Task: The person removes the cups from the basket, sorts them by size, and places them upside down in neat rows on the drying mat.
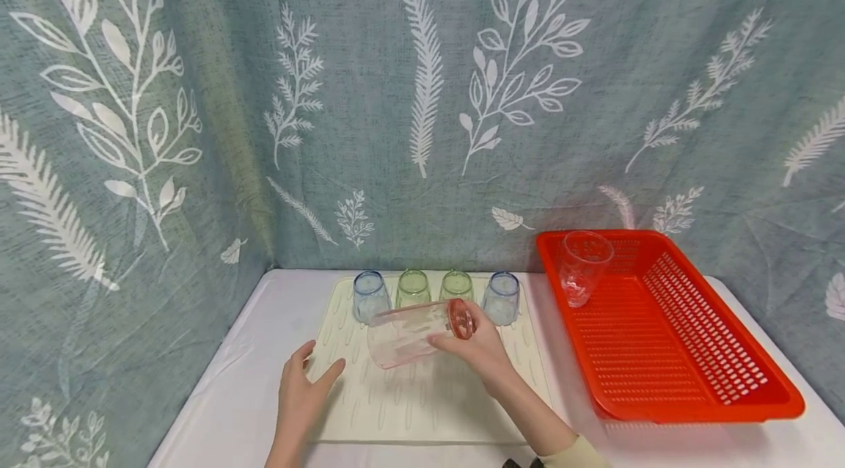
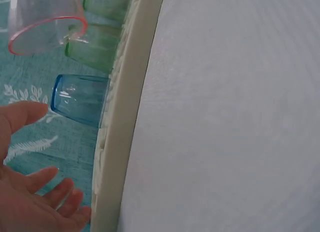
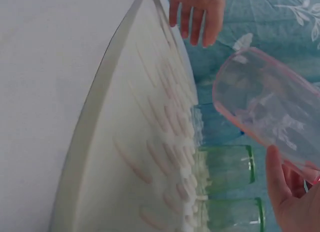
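My right hand (image 1: pixel 478 347) grips a tall pinkish clear glass (image 1: pixel 412 332) near its thick reddish end. The glass lies tilted almost sideways above the cream ridged mat (image 1: pixel 422 409). In the right wrist view, the fingers and thumb of that hand close round the lower part of the glass (image 3: pixel 272 104). My left hand (image 1: pixel 304 387) hovers over the mat's left edge, fingers apart and holding nothing. The left wrist view shows it near a blue glass (image 2: pixel 80 99), with a gap between them.
At the mat's back stand a blue glass (image 1: pixel 371 297), two green glasses (image 1: pixel 412 290) and another blue glass (image 1: pixel 503 299) in a row. A red plastic basket (image 1: pixel 660 398) on the right holds another clear glass (image 1: pixel 581 270). A patterned curtain (image 1: pixel 370 86) hangs behind the white table (image 1: pixel 231 395).
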A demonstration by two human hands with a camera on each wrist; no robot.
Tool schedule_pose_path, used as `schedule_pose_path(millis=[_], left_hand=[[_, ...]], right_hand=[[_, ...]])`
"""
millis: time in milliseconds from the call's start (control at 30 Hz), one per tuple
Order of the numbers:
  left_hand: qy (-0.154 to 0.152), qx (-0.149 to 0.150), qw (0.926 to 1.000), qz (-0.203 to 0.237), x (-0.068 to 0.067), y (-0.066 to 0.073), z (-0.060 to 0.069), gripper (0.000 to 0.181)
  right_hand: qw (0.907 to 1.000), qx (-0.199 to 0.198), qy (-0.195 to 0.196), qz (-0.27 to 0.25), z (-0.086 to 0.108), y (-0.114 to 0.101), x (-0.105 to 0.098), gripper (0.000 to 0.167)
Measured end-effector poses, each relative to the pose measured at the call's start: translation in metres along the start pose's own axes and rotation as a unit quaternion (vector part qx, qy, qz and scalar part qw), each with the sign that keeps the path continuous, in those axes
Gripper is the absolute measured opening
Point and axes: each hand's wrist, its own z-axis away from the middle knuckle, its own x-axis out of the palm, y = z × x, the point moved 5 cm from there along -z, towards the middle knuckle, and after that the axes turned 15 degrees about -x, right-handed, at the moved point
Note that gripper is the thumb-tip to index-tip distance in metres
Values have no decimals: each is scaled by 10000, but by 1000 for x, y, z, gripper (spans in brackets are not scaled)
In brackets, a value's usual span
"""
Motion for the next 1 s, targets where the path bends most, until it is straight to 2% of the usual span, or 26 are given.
schedule_pose_path(millis=[133,233,367,533,700,833,1000], left_hand=[[-51,-163,9999,18,0,-7,-2,74],[-124,-265,9995,101,-1,-11,-4,73],[-318,-478,9974,436,0,-18,-9,75],[-416,-687,9928,889,1,-24,-12,69],[-406,-636,9918,1029,-1,-24,-11,65],[-430,-600,9911,1105,-3,-23,-10,63],[-456,-627,9901,1173,-2,-25,-10,62]], right_hand=[[9983,-271,-187,485,-4,-2,8,77],[9941,-619,-323,828,-7,-6,14,72],[9839,-1081,-519,1324,-13,-15,22,73],[9676,-1451,-902,1857,-23,-24,37,70],[9525,-1671,-1298,2191,-28,-33,52,72],[9454,-1775,-1474,2302,-31,-38,63,68],[9382,-1724,-1654,2503,-32,-40,75,62]])
